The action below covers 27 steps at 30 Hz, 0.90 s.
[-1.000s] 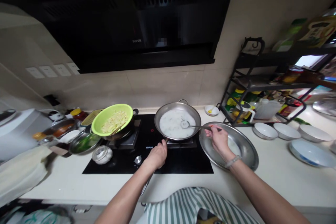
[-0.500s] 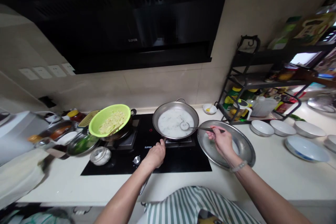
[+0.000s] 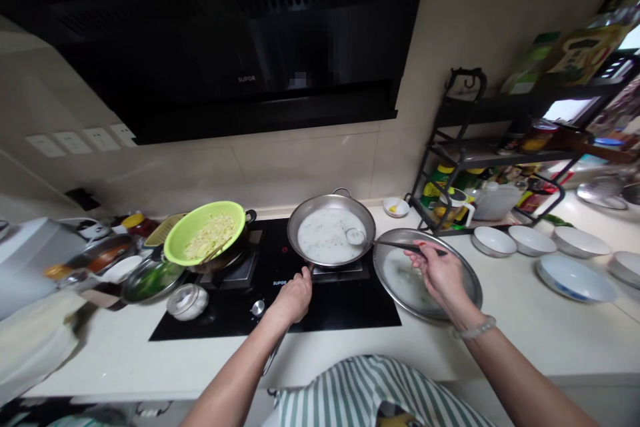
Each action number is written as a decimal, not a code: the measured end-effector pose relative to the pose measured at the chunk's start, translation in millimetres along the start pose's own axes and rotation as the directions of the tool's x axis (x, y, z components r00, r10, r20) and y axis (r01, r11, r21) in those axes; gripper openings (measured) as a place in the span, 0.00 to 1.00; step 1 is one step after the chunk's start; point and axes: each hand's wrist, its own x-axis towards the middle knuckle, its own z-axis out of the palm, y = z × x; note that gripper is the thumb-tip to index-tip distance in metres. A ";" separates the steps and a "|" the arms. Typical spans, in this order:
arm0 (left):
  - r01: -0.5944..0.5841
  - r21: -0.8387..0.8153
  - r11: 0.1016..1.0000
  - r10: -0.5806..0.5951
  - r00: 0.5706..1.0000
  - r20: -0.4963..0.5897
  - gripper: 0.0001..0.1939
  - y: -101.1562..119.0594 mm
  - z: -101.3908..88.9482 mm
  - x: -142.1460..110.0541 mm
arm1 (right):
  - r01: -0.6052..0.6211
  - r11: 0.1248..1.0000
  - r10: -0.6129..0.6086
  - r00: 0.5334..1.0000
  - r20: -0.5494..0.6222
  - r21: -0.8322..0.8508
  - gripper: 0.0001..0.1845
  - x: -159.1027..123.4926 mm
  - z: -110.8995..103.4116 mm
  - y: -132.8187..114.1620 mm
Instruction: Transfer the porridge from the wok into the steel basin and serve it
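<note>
A steel pan (image 3: 305, 219) with white liquid stands on the black cooktop (image 3: 350, 307). My left hand (image 3: 294, 298) is closed round the pan's handle at the near side. My right hand (image 3: 440, 273) pinches the handle of a metal ladle (image 3: 356, 236), whose bowl rests at the right edge of the white liquid. Under my right hand lies a wide steel basin (image 3: 400, 280) holding a thin layer of white liquid.
A green colander (image 3: 205, 232) of pale shreds sits on a pot at the left burner. A small lidded glass jar (image 3: 187, 301) stands by the cooktop. White bowls (image 3: 494, 241) and a plate (image 3: 575, 278) lie on the right counter, below a black rack (image 3: 465, 147) of bottles.
My right hand has drawn the ladle rightward and lifted slightly, so the bowl moved from mid-pan to the pan's right edge. The left hand keeps hold of the handle.
</note>
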 end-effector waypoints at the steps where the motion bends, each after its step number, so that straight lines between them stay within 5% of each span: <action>1: 0.001 0.000 1.000 -0.001 1.000 0.001 0.39 -0.1 0.1 -0.1 | 0.005 1.000 -0.004 1.000 -0.019 0.010 0.07 -0.2 -4.5 -3.5; 9: 0.008 0.007 1.000 -0.008 1.000 0.019 0.38 2.8 -6.7 -4.4 | 0.052 0.999 -0.051 0.977 -0.209 0.000 0.09 3.5 -62.7 -18.4; 15: 0.013 0.004 1.000 -0.013 0.999 0.030 0.37 3.1 -9.3 -6.2 | 0.103 0.969 -0.165 0.946 -0.279 -0.226 0.12 -0.6 -100.8 1.2; 20: 0.019 0.004 1.000 -0.019 0.999 0.042 0.38 4.0 -10.0 -6.2 | 0.271 0.830 -0.356 0.930 -0.090 -0.488 0.17 -17.0 -120.5 11.9; 27: 0.027 0.000 1.000 -0.027 0.999 0.046 0.37 6.2 -12.6 -7.0 | 0.615 0.540 -0.506 0.783 0.362 -0.575 0.12 -32.4 -138.3 19.0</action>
